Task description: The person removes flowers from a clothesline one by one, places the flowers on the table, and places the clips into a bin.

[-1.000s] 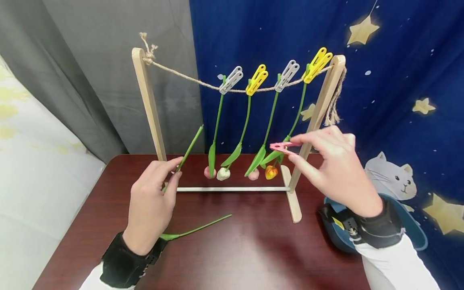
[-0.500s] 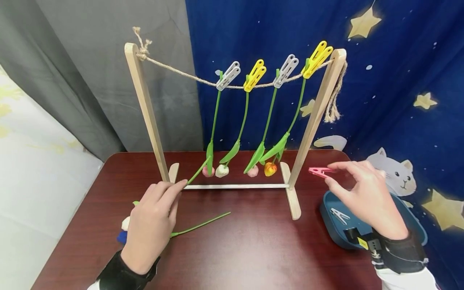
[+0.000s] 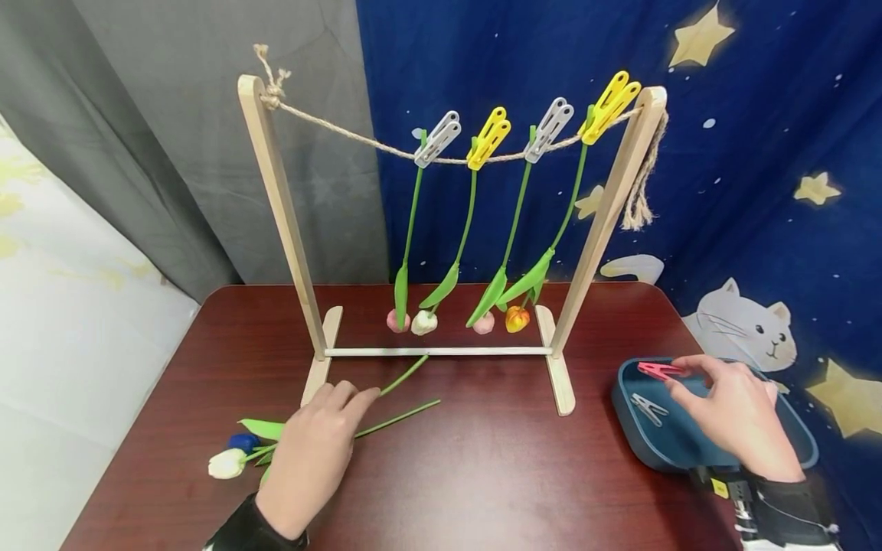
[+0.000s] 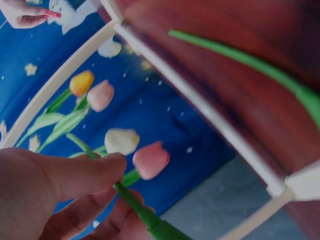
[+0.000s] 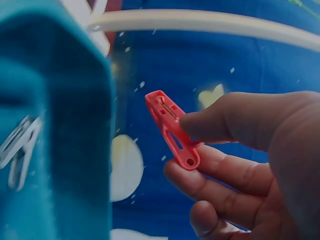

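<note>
The left hand (image 3: 317, 448) pinches a green stem (image 3: 406, 373) low over the surface (image 3: 517, 490), its bare end pointing toward the rack's white rod (image 3: 372, 352); whether the two touch I cannot tell. The right hand (image 3: 744, 413) pinches a pink clip (image 3: 658, 370) at the far side of the blue tray (image 3: 623, 405), apart from the grey clip (image 3: 649, 410) inside.

For this handling, I'd nip the stem lightly, so that it can be guided without bending, and hold it at a slant to the second stem (image 3: 400, 418), lest leaves snag. On the clip, an even, gentle pinch across both handles should stop it twisting or slipping.

The left wrist view shows thumb and fingers closing around the stem, which the back of the hand hides from the head camera. Only the head view shows the white bloom (image 3: 226, 464) and the blue bloom (image 3: 243, 442) on the surface, though the hand covers which belongs to which stem. The right wrist view alone gives the clip's spring and the thumb pressing beside it
</note>
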Motion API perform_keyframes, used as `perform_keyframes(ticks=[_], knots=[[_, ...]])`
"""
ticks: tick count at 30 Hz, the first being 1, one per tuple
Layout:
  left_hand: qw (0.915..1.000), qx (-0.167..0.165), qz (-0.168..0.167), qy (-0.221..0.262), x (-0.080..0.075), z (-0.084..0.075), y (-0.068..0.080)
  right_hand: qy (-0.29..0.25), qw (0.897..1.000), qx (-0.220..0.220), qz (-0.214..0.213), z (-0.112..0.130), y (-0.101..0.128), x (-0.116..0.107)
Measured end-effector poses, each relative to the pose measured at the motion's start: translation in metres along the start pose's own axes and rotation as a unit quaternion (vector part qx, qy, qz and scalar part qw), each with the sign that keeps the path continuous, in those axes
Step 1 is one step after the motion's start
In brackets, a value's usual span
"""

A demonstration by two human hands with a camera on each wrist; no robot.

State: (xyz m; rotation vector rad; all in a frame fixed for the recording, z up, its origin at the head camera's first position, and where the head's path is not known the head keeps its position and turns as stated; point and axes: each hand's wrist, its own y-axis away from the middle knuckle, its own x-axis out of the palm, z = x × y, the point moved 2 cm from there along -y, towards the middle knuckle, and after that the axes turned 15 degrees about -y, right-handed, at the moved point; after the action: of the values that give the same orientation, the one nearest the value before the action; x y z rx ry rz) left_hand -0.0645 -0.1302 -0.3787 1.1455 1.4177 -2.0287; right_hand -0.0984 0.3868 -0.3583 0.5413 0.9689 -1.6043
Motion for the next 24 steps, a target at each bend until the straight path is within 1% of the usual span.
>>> perform_keyframes(ticks=[4,9,13,20,24], knots=[[0.9996,0.016,0.022,-0.007,0.012,-0.011,0.006,0.013,0.999,0.037,0.031,-0.018,0.004,0.002],[0.9962,0.034,0.076,-0.027,0.028,-0.023,0.012,0.018,0.993,0.076,0.085,-0.035,0.004,0.007],[0.9925,0.044,0.108,-0.035,0.04,-0.027,0.016,0.02,0.988,0.092,0.119,-0.045,0.004,0.013],[0.9903,0.053,0.122,-0.038,0.056,-0.026,0.021,0.019,0.981,0.108,0.158,-0.054,0.003,0.022],[0.9887,0.049,0.137,-0.037,0.062,-0.025,0.021,0.022,0.978,0.12,0.172,-0.058,0.004,0.024]])
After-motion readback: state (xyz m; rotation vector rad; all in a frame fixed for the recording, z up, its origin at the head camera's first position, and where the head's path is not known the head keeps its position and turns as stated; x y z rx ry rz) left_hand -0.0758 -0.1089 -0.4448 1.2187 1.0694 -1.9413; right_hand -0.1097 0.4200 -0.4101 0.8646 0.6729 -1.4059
